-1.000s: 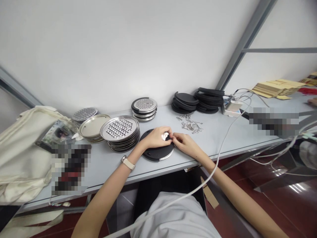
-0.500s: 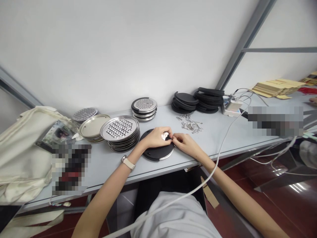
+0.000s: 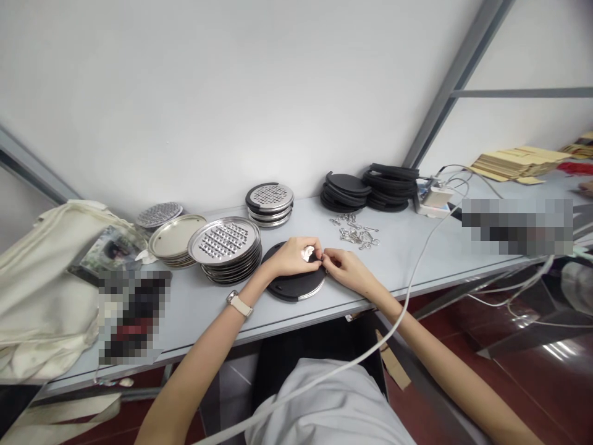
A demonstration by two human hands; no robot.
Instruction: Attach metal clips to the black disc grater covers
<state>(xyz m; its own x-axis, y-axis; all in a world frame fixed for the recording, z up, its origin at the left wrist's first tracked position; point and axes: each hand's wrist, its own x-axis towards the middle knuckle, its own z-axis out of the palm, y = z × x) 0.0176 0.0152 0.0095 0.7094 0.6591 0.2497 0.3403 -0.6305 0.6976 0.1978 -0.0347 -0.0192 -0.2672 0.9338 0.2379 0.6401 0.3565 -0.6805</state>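
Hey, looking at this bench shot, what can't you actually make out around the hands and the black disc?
Head view only:
- Small piece pinched between left hand and right hand: fingers cover it, too small.
- Black disc: far part hidden under both hands.
- Metal clips: too small to tell shape.
- Two pixelated patches: contents blurred out.

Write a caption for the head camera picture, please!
Both hands, left hand and right hand, pinch at the rim of a black round lid beside stacked graters.

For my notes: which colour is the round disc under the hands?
Black, with a silver rim; the round disc shows in the head view.
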